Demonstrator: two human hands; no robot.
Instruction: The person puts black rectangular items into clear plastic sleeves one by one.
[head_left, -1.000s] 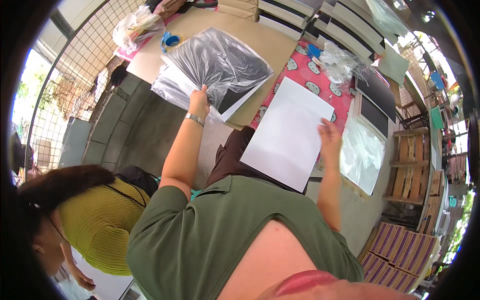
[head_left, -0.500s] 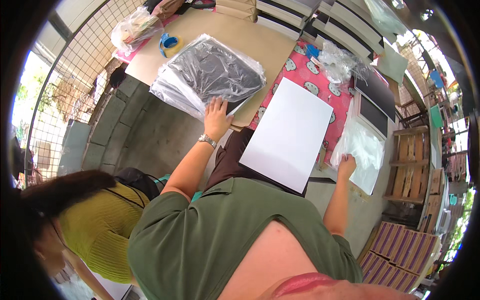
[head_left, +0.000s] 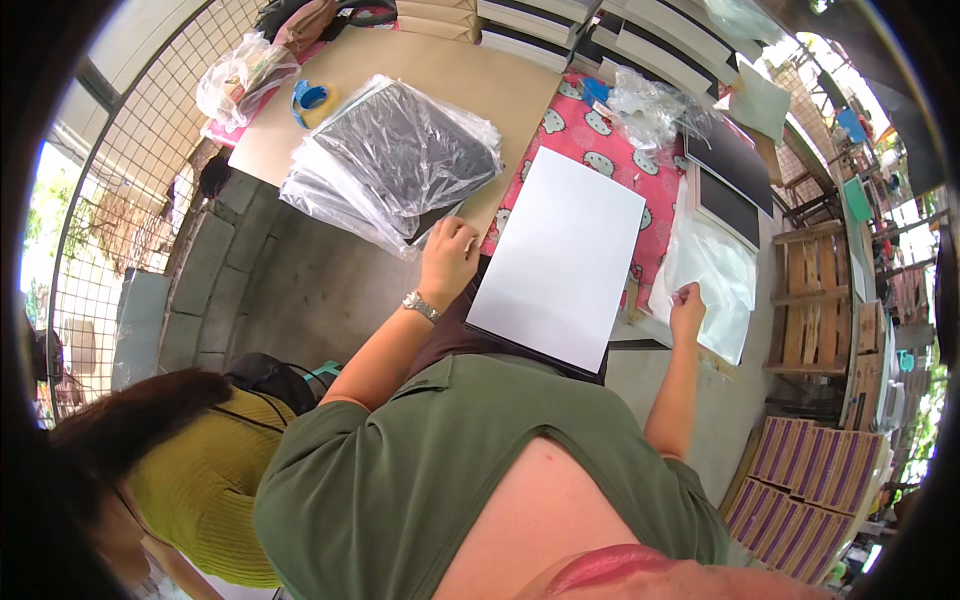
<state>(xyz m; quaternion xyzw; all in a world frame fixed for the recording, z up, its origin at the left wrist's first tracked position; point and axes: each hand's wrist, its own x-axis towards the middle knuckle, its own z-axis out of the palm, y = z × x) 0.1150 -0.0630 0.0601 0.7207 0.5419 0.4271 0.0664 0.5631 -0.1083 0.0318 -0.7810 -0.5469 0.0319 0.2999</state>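
My right hand pinches the near left edge of a clear plastic sleeve, which lies on a stack of similar sleeves at the table's right. My left hand, wearing a metal watch, hovers with loosely bent fingers and holds nothing visible. It is just off the near corner of a pile of black sheets in clear plastic. Between my hands lies a stack of white boards, a dark layer showing under its near edge.
The table has brown paper and a pink patterned cloth. A blue tape dispenser stands at far left, crumpled plastic and black boards at right. A person in a yellow-green top bends close on my left.
My left hand has come off the plastic-wrapped pile and moved right, its fingers curling. My right hand stays at the plastic sleeve. The whole view has shifted slightly.
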